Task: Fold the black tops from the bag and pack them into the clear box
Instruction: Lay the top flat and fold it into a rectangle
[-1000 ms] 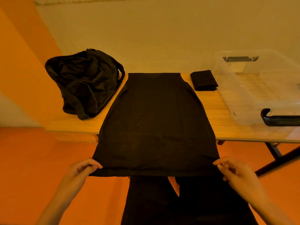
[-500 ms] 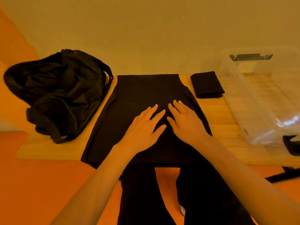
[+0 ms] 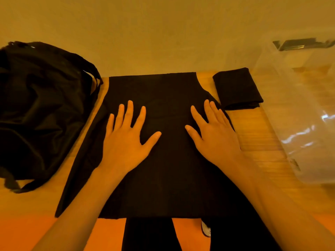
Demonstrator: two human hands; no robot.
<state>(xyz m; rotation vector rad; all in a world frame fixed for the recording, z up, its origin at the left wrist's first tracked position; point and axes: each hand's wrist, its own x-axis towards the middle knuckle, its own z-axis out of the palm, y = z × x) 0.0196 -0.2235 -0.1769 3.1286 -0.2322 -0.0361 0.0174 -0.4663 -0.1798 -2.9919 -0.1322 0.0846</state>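
Bag (image 3: 41,109): black and slumped on the table (image 3: 253,142), just left of the top (image 3: 168,98). Its strap lies near the top's far left corner, but dark against dark, I cannot tell whether they touch. Top: black, spread flat, neck end at the table's far edge against the wall (image 3: 163,33), hem at the near edge, with an armhole cut showing at its far right. Below the hem, my black-clad legs (image 3: 150,234) stand over the orange floor (image 3: 21,232). My left hand (image 3: 126,140) lies palm down on the top's left half, fingers (image 3: 129,113) straight and spread wide, gripping nothing. My right hand (image 3: 215,136) lies palm down on the top's right half, fingers (image 3: 208,109) straight and closer together, reaching the top's right edge and gripping nothing. The thumbs point toward each other with bare cloth between them. Folded top (image 3: 237,87): a black bundle right of the top's far right corner, with a strip of bare table between them. Box (image 3: 299,105): clear, further right of the top beyond the bundle, with a dark handle on its far rim. Wood grain shows through its wall.
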